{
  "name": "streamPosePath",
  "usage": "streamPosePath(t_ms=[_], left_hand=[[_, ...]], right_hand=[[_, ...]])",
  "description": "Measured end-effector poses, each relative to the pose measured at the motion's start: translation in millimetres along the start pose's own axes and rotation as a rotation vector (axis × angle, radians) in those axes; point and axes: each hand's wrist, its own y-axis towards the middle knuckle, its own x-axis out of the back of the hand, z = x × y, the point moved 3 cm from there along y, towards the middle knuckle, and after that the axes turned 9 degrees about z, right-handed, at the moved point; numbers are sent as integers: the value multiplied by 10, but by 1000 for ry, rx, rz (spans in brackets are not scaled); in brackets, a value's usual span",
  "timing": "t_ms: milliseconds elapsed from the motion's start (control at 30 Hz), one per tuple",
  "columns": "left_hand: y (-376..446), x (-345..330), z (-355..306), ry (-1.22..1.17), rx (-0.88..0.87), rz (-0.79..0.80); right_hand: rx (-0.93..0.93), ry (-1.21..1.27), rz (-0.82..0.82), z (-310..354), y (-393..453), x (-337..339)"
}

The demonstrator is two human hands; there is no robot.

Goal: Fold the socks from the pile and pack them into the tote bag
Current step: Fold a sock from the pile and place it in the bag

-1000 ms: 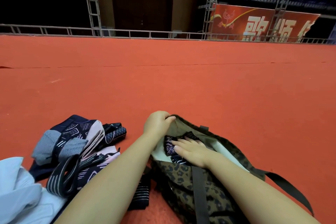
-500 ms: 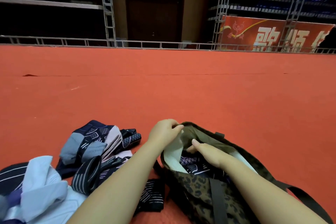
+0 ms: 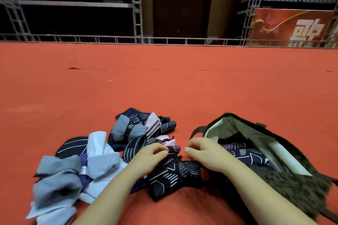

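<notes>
A pile of socks (image 3: 128, 133) in dark, grey, pink and light blue lies on the red carpet at the lower left. My left hand (image 3: 150, 153) pinches the cuff of a dark striped sock (image 3: 173, 175) that lies in front of the pile. My right hand (image 3: 203, 150) hovers just right of that cuff with loosely curled fingers, and I see nothing in it. The leopard-print tote bag (image 3: 292, 188) lies open at the right, with folded dark patterned socks (image 3: 245, 155) inside against its pale lining.
Red carpet (image 3: 164, 87) stretches ahead to a metal railing (image 3: 164, 39). Behind it are scaffold stands, a dark door and a red banner (image 3: 292, 27). One bag strap (image 3: 196, 131) loops up beside my right hand.
Both hands have left the tote bag and moved left to the pile. My left hand let go of the bag's rim and took hold of a dark sock. The view shifted left.
</notes>
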Motion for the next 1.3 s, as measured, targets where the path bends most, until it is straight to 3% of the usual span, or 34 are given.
streamPosePath(t_ms=[100,233,367,500,767,967,1067,1133,1200,1300], left_hand=[[-275,129,291,-36,63,-20],[-588,152,559,-105,150,-35],[-704,27,647,-217,221,-39],[-755,-146,689,-279,290,-6],[-844,-245,663,-357,305,-103],[-880,-92,440,-630,58,-222],[-873,3,305,-646,-42,-225],[-887,37,262,-602,-70,-242],[-909,32,274,-572,-55,-228],[-960,-37,342,-486,54,-124]], right_hand=[[-69,-8,2,50,130,-258],[-298,-20,-59,-146,330,-595],[-387,169,-146,-314,316,-857],[-317,293,-207,-295,198,-930],[-144,423,-308,-220,-139,-1048],[77,662,-415,101,-290,-963],[134,775,-340,273,-303,-901],[74,865,-270,293,-256,-894],[2,942,-195,297,-204,-934],[-9,942,-223,271,-195,-1001]])
